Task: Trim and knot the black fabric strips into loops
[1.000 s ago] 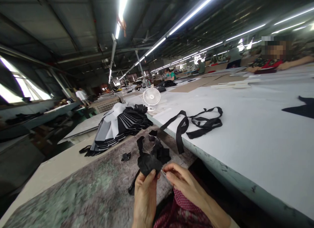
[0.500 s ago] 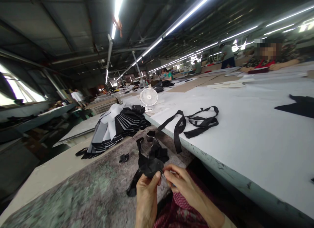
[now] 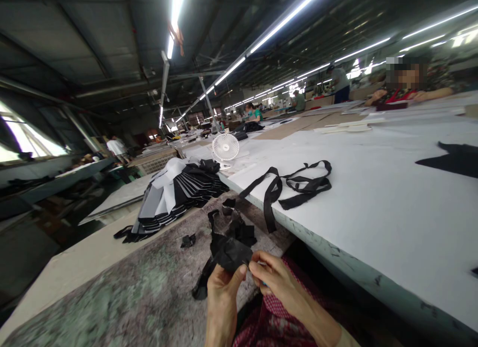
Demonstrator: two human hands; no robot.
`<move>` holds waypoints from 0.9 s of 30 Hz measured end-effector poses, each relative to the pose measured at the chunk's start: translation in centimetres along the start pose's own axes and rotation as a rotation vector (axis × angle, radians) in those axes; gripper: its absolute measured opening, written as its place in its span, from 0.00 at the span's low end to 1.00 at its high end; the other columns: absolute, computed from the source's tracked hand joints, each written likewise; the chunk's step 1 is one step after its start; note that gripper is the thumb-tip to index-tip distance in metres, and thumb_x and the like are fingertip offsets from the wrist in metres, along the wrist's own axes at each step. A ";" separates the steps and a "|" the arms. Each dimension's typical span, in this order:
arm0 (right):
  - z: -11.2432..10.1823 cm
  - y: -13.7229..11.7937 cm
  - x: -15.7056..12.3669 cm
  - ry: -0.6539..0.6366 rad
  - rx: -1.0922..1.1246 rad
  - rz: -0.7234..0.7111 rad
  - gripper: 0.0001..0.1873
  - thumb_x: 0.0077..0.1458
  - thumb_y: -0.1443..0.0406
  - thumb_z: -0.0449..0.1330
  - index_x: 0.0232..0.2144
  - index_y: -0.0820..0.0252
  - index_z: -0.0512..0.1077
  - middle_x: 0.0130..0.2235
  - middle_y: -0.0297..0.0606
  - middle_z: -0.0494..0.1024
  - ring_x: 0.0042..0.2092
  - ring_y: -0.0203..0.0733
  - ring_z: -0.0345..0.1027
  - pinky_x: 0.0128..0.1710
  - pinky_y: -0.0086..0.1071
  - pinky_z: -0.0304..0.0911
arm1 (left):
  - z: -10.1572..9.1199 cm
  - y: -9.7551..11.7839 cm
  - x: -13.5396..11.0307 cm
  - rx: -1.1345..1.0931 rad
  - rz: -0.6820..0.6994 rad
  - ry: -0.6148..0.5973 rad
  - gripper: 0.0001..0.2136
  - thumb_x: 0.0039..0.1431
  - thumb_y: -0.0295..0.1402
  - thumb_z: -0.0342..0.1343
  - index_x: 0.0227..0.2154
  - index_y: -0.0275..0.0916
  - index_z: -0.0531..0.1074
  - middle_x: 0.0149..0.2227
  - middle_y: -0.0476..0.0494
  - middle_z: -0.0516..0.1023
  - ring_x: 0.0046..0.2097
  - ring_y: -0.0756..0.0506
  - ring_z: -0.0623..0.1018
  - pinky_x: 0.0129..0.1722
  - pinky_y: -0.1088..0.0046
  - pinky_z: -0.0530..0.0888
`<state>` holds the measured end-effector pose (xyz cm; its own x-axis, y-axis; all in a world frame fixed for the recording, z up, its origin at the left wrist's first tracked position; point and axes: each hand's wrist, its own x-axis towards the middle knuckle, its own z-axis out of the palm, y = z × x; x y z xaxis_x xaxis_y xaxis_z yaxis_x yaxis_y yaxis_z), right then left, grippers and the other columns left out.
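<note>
Between thumb and fingers, my left hand (image 3: 227,283) pinches a small piece of black fabric (image 3: 233,254) by its near edge. The fingers of my right hand (image 3: 269,272) are closed at the right edge of that piece; a bit of blue shows under them, too small to name. Just beyond lie black fabric scraps (image 3: 241,229) on the mottled grey-green surface (image 3: 142,287). A smaller scrap (image 3: 188,241) lies apart to the left.
A fanned stack of black and grey cut pieces (image 3: 175,192) lies at left. On the white table (image 3: 373,202) at right are a black fabric strip (image 3: 274,187) and a dark cut piece (image 3: 453,158). A white fan (image 3: 225,148) stands behind. A person (image 3: 407,88) is across the table.
The black piece in my hands has turned slightly, its far edge now flatter and more angular. Both hands stay nearly in place.
</note>
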<state>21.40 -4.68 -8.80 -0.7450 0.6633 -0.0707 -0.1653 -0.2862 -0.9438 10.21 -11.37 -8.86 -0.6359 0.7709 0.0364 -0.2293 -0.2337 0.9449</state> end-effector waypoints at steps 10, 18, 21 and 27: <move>-0.3 0.0 0.1 -0.044 0.082 0.026 0.22 0.43 0.51 0.65 0.27 0.61 0.63 0.22 0.28 0.57 0.23 0.28 0.48 0.21 0.24 0.39 | -0.3 0.3 0.0 0.045 -0.042 -0.099 0.13 0.39 0.31 0.68 0.32 0.36 0.78 0.34 0.42 0.80 0.39 0.43 0.77 0.40 0.70 0.72; -0.8 0.4 0.3 -0.099 0.106 0.043 0.24 0.42 0.49 0.65 0.26 0.62 0.61 0.21 0.27 0.58 0.22 0.26 0.47 0.20 0.23 0.39 | -0.3 0.3 -0.3 -0.004 -0.076 -0.131 0.11 0.40 0.29 0.68 0.31 0.37 0.78 0.32 0.44 0.79 0.36 0.48 0.75 0.40 0.73 0.71; -1.6 0.5 0.3 -0.128 0.022 -0.074 0.24 0.49 0.46 0.59 0.30 0.62 0.63 0.25 0.30 0.60 0.23 0.27 0.48 0.20 0.23 0.41 | -0.5 0.7 -0.2 -0.070 -0.079 -0.092 0.11 0.36 0.29 0.69 0.27 0.37 0.78 0.28 0.47 0.78 0.33 0.50 0.73 0.36 0.76 0.70; -1.9 -0.8 0.8 0.007 -0.614 -0.748 0.16 0.52 0.71 0.58 0.44 0.53 0.69 0.47 0.39 0.64 0.31 0.30 0.58 0.33 0.29 0.60 | -0.5 1.5 -0.4 -0.137 -0.141 -0.139 0.11 0.38 0.28 0.69 0.29 0.37 0.77 0.28 0.49 0.75 0.29 0.54 0.69 0.31 0.80 0.67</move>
<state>22.13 -2.57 -8.72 -0.5801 0.5319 0.6169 -0.2273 0.6216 -0.7497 9.76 -12.29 -7.56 -0.4855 0.8734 -0.0392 -0.4123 -0.1892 0.8912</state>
